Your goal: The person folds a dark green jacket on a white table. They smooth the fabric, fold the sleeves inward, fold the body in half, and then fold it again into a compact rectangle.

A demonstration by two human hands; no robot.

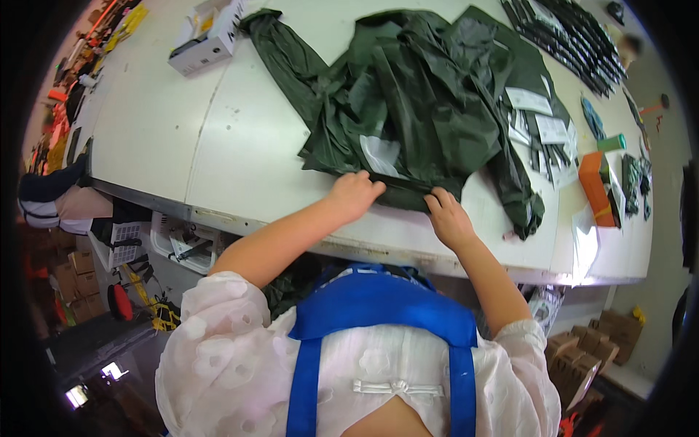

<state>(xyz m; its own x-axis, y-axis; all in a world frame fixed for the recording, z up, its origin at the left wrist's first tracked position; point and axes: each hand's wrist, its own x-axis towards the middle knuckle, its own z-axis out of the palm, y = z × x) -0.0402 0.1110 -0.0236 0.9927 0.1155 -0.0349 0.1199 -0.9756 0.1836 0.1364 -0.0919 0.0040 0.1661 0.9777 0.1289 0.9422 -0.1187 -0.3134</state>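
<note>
A dark green rain jacket (415,95) lies spread and wrinkled on the white table, its hem toward me. One sleeve stretches to the far left; the other hangs down along the right side. My left hand (354,195) has its fingers closed on the hem near its middle. A short way to the right, my right hand (448,216) pinches the same hem close to its corner. Between the two hands the edge looks folded over. A pale grey patch (380,154) shows inside the jacket just beyond my left hand.
The white table (247,153) carries a white box (207,40) at far left and stacked dark packets (571,40) at far right. Labelled packets (539,116), an orange box (598,188) and a green roll (611,143) lie to the right. Another person sits at the left edge.
</note>
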